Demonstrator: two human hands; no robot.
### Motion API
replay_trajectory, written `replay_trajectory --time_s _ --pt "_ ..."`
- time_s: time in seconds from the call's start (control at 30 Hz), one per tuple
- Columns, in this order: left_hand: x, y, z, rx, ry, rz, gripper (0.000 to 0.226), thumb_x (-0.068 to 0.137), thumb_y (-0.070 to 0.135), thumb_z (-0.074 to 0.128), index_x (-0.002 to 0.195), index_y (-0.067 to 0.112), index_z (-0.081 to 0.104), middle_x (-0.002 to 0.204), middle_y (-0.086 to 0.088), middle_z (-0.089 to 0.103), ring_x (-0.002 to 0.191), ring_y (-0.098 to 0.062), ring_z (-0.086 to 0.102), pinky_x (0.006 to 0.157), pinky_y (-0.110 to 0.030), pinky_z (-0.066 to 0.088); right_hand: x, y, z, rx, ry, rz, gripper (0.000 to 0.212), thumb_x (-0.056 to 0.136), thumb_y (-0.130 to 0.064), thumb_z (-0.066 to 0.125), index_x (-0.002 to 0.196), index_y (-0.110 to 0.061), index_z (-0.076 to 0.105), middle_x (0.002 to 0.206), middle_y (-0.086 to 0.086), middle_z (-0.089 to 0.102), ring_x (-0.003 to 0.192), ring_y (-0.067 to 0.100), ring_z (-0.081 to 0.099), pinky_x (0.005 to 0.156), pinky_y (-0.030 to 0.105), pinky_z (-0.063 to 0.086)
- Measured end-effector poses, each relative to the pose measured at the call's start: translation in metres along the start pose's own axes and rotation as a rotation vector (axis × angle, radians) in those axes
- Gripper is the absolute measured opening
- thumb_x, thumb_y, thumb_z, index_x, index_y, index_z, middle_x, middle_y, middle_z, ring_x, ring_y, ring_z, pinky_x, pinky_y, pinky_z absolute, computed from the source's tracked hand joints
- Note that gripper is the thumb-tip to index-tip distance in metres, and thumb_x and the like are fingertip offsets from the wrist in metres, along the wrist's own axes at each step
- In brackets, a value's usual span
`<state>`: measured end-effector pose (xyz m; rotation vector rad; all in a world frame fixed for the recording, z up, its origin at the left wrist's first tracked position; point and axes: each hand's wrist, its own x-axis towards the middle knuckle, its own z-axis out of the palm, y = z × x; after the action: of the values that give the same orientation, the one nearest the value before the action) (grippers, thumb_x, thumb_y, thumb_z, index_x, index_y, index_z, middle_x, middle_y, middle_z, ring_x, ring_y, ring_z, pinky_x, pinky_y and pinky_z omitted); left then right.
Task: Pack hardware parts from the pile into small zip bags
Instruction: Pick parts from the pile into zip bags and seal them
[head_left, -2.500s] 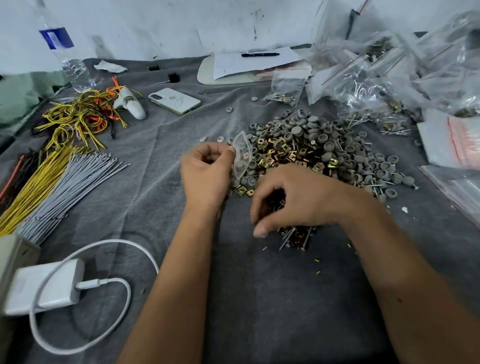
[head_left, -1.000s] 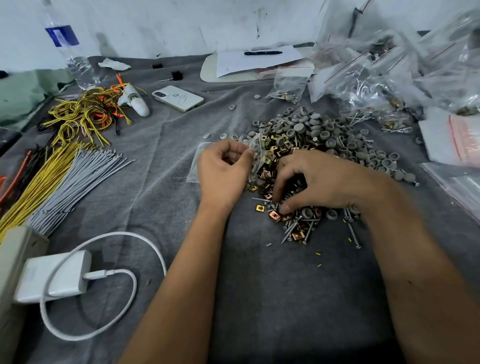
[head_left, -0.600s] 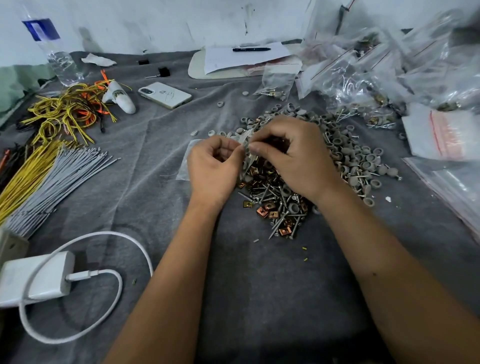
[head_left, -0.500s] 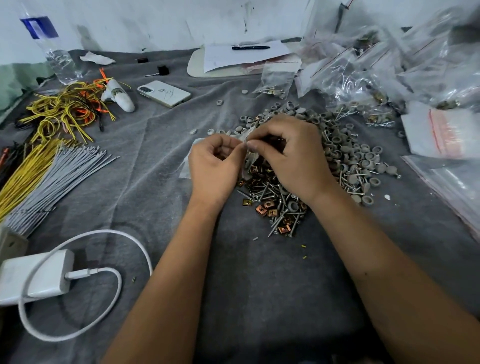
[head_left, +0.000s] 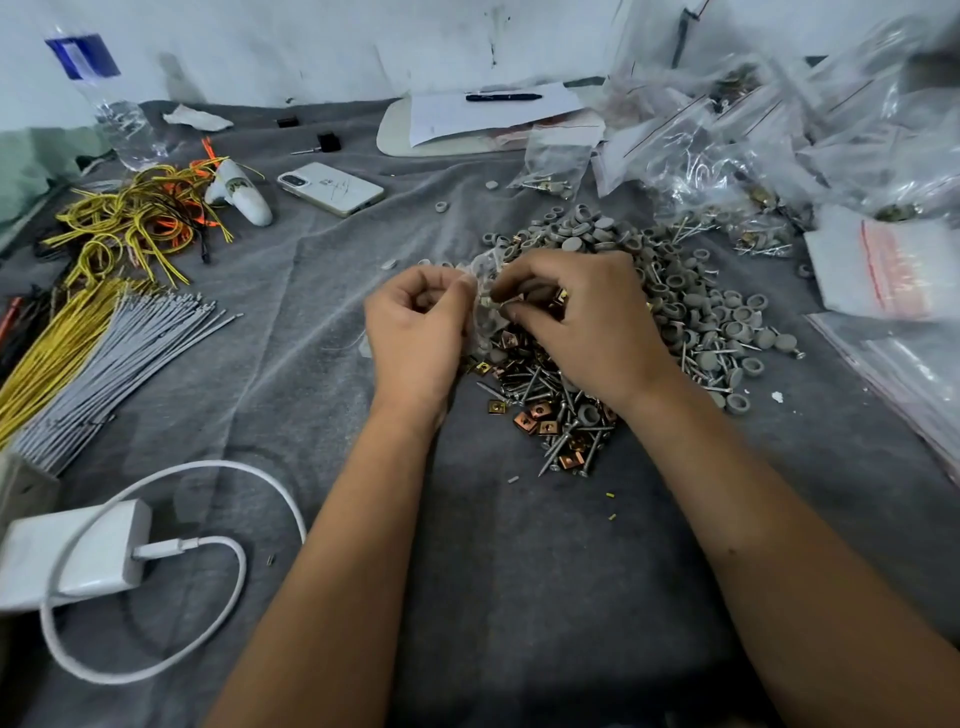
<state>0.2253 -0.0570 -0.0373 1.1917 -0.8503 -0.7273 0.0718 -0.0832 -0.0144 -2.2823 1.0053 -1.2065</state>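
The right hand (head_left: 582, 322) has come up off the near edge of the pile (head_left: 649, 301), where a second ago it was raking through screws and clips, and now meets the left hand (head_left: 415, 332) at the mouth of the small zip bag (head_left: 485, 317). The left hand grips the bag by its rim, fingers curled round the clear plastic, and holds it upright just off its own fingertips. The right hand's thumb and fingers are pinched together at the opening; something small and pale shows between them, but what part it is cannot be made out.

This reads as the loading step: picking is done for this round and the parts are going in. The bag already looks to hold a few grey caps, though the plastic blurs them.

The pile lies under and beyond the right hand on the grey cloth of the counter (head_left: 519, 571), with screws (head_left: 561, 441) and copper clips (head_left: 535, 421) spilling toward the right wrist. Filled bags (head_left: 727, 135) are heaped well beyond the right hand. A white charger (head_left: 78, 551) sits far off to the left forearm's outer side.
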Motion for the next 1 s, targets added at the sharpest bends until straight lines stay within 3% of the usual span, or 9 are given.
replay_trajectory --time_s 0.1,0.23,0.3,0.37,0.53,0.77,0.87,1.0 --pt "0.002 0.001 -0.003 0.009 0.074 0.007 0.019 0.092 -0.001 0.068 0.077 0.010 0.069 0.053 0.007 0.058 0.046 -0.005 0.049 0.043 -0.018 0.041 0.002 0.001 -0.010 -0.029 -0.018 -0.010 0.018 0.079 -0.021 0.087 0.094 -0.023 0.078 0.086 -0.016 0.071 0.075 0.002 0.066 0.073 0.015 0.052" --pt "0.003 0.003 -0.006 0.003 0.173 0.027 0.021 0.091 0.002 0.070 0.074 0.015 0.069 0.054 0.008 0.058 0.048 -0.006 0.049 0.048 -0.021 0.042 0.001 -0.002 -0.010 -0.146 -0.430 -0.029 0.023 0.074 -0.049 0.086 0.083 -0.029 0.077 0.086 -0.016 0.062 0.091 0.008 0.052 0.083 0.034 0.046" --pt "0.004 0.004 -0.009 -0.008 0.183 0.057 0.016 0.088 0.010 0.071 0.074 0.016 0.070 0.057 0.007 0.059 0.052 -0.008 0.051 0.051 -0.024 0.043 0.000 -0.003 -0.005 -0.250 -0.588 -0.014 0.028 0.071 -0.056 0.085 0.084 -0.033 0.074 0.089 -0.016 0.050 0.097 0.008 0.041 0.085 0.032 0.040" --pt "0.003 0.005 -0.010 0.015 0.165 0.073 0.010 0.084 0.018 0.072 0.074 0.019 0.071 0.061 0.005 0.061 0.057 -0.012 0.052 0.055 -0.027 0.042 -0.001 -0.003 -0.002 -0.295 -0.622 -0.015 0.029 0.072 -0.055 0.085 0.086 -0.034 0.072 0.091 -0.016 0.043 0.098 0.007 0.034 0.085 0.030 0.035" --pt "0.004 0.003 -0.009 0.093 0.162 0.077 0.010 0.084 0.017 0.072 0.074 0.020 0.072 0.064 0.001 0.065 0.060 -0.017 0.055 0.059 -0.031 0.047 -0.001 -0.001 0.000 -0.328 -0.619 -0.028 0.023 0.078 -0.049 0.083 0.090 -0.032 0.073 0.092 -0.016 0.041 0.101 0.007 0.029 0.089 0.027 0.032" --pt "0.008 -0.001 -0.010 0.063 0.201 0.026 0.013 0.086 0.015 0.073 0.073 0.018 0.072 0.057 0.004 0.060 0.053 -0.013 0.051 0.052 -0.029 0.043 0.000 0.000 -0.004 -0.227 -0.558 -0.016 0.013 0.088 -0.040 0.077 0.088 -0.028 0.071 0.093 -0.018 0.050 0.098 0.007 0.043 0.085 0.025 0.035" --pt "0.008 -0.003 -0.011 0.100 0.157 0.039 0.010 0.085 0.017 0.073 0.074 0.018 0.072 0.060 0.002 0.062 0.056 -0.015 0.053 0.056 -0.034 0.046 0.002 -0.001 -0.008 -0.031 -0.344 0.065 0.008 0.096 -0.027 0.070 0.096 -0.021 0.066 0.091 -0.015 0.065 0.087 0.000 0.061 0.079 0.019 0.048" --pt "0.004 -0.002 -0.006 0.263 0.015 0.115 0.017 0.087 0.014 0.075 0.073 0.023 0.071 0.059 0.009 0.064 0.054 -0.008 0.057 0.055 -0.026 0.046 0.003 -0.002 -0.011 -0.048 -0.079 0.033 0.005 0.090 -0.017 0.078 0.092 -0.014 0.074 0.082 -0.012 0.068 0.080 -0.001 0.064 0.073 0.009 0.046"
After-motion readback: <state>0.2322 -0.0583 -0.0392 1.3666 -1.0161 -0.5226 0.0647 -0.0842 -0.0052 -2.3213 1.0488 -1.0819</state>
